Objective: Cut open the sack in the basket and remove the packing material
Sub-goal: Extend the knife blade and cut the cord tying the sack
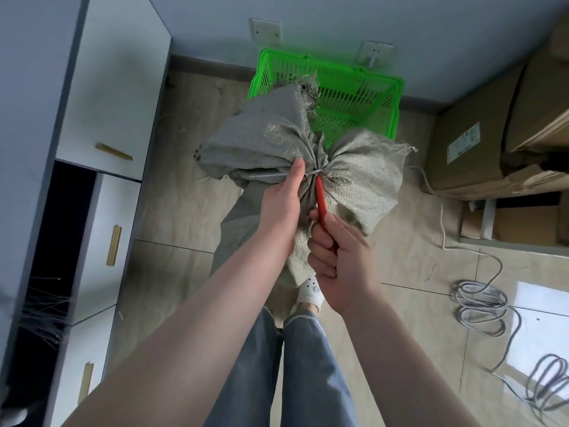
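The person stands over the sack [271, 140], and I judge the step in hand is the cutting of the tie, so the sack is not yet open. The grey woven sack is gathered at its neck and bound there by a pale cable tie [317, 171], whose loose tail runs out toward nine o'clock. Above the tie the cloth spreads into two lobes, one toward ten o'clock and one toward three o'clock; below it the body of the sack hangs down toward the person's feet. It seems lifted out of the green basket [354, 94], which stands on the floor behind it at twelve o'clock with nothing visible inside, though the sack covers its near corner.

The left hand [281, 204] grips the bunched neck just at nine o'clock of the tie, the thumb lying straight along the cloth toward the tie and the other fingers wrapped behind, out of sight. The right hand [335, 260] is closed in a fist around a red cutter [321, 198], at five o'clock of the tie, with the tip pointing up at the tie. Whether the tip is already under the tie I cannot tell.

The next move, as I judge it, needs the tip to catch only the tie, and to cut away from the left thumb, which is very near. After this the neck can be opened and the packing material taken out.
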